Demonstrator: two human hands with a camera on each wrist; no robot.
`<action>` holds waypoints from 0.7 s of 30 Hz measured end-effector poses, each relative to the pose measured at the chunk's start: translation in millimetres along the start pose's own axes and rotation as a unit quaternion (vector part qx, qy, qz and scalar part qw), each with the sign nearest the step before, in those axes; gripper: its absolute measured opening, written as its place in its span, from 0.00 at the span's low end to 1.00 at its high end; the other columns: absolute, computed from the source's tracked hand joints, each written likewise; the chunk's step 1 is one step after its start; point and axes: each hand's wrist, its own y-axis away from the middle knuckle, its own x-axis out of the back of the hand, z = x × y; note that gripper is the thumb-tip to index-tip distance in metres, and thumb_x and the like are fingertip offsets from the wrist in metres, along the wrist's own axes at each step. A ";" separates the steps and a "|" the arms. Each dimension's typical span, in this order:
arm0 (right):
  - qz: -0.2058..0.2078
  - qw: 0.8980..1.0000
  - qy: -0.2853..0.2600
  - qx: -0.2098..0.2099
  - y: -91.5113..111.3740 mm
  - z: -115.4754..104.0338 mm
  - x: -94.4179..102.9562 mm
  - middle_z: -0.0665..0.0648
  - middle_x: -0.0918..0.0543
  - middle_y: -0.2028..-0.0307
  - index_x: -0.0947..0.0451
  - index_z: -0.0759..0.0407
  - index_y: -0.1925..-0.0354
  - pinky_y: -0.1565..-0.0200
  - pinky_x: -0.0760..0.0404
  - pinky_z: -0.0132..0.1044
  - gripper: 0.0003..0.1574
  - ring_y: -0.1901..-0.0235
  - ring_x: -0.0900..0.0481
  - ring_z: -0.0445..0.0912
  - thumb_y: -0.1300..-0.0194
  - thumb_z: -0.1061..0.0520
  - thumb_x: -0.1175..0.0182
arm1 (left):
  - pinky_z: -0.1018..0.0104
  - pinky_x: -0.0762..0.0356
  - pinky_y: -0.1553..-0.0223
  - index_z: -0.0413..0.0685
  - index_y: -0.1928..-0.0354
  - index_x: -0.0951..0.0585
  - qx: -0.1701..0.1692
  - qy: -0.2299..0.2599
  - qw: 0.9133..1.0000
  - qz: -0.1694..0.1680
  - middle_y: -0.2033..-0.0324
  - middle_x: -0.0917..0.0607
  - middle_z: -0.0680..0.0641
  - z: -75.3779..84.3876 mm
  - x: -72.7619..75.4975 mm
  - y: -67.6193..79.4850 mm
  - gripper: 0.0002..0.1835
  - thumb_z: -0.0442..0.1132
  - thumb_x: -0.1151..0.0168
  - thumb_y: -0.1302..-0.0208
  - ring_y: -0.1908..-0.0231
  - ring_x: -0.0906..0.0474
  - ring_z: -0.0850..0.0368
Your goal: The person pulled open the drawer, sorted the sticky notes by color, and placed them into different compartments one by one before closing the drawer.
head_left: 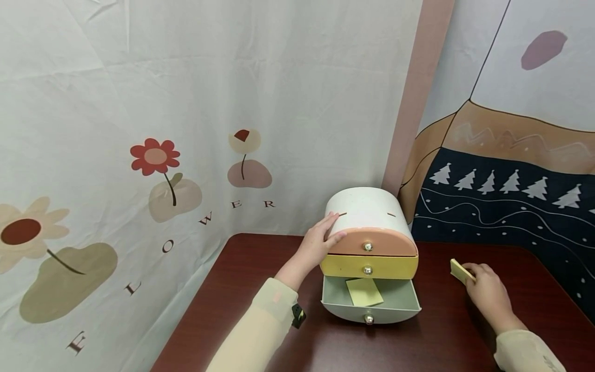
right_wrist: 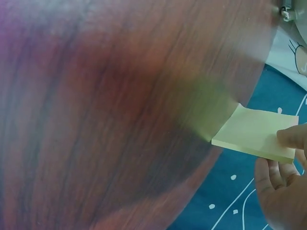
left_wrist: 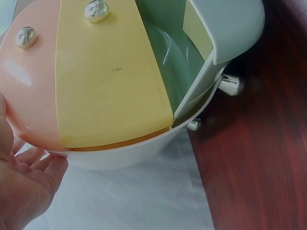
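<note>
A small dome-topped drawer cabinet (head_left: 367,206) stands on the table, with a pink top drawer (head_left: 386,242), a yellow middle drawer (head_left: 334,266) and a green bottom drawer (head_left: 395,314). The bottom drawer is pulled out, and a yellow sticky note pad (head_left: 364,292) lies in it at a slant. My left hand (head_left: 316,244) rests against the cabinet's left side, fingers along the white shell and thumb near the pink front. Off to the right, my right hand (head_left: 488,294) pinches another yellow sticky note pad (right_wrist: 256,132) by one end, thumb on top and fingers underneath.
The dark red wooden table (head_left: 446,336) reaches back to a white curtain (head_left: 302,103) with flower prints and a dark blue cloth (head_left: 488,217) with white trees. Round metal knobs (head_left: 369,319) stick out from the drawer fronts.
</note>
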 end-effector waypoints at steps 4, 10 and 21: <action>0.004 1.000 -0.003 0.005 2.2 -0.1 0.2 0.71 0.25 0.60 0.25 0.70 0.52 0.68 0.25 0.58 0.19 0.66 0.24 0.62 0.45 0.70 0.44 | 0.54 0.44 0.31 0.58 0.29 0.39 0.000 -0.001 1.000 0.001 0.29 0.41 0.50 -0.1 -0.1 -0.3 0.35 0.59 0.48 0.35 0.29 0.45 0.53; 0.005 1.000 -0.004 0.011 3.3 1.4 -0.3 0.70 0.24 0.60 0.24 0.69 0.52 0.67 0.25 0.57 0.19 0.66 0.24 0.61 0.45 0.70 0.44 | 0.55 0.43 0.31 0.58 0.29 0.39 0.001 -0.003 1.000 0.002 0.29 0.41 0.50 -0.6 -0.6 -0.8 0.35 0.59 0.47 0.35 0.29 0.45 0.53; 0.059 0.997 -0.009 0.045 5.1 1.0 -1.5 0.65 0.23 0.63 0.20 0.65 0.57 0.69 0.27 0.56 0.17 0.65 0.24 0.60 0.48 0.71 0.38 | 0.55 0.43 0.31 0.58 0.29 0.39 0.006 -0.005 1.000 0.000 0.28 0.41 0.50 1.3 0.8 0.5 0.35 0.59 0.48 0.35 0.29 0.45 0.53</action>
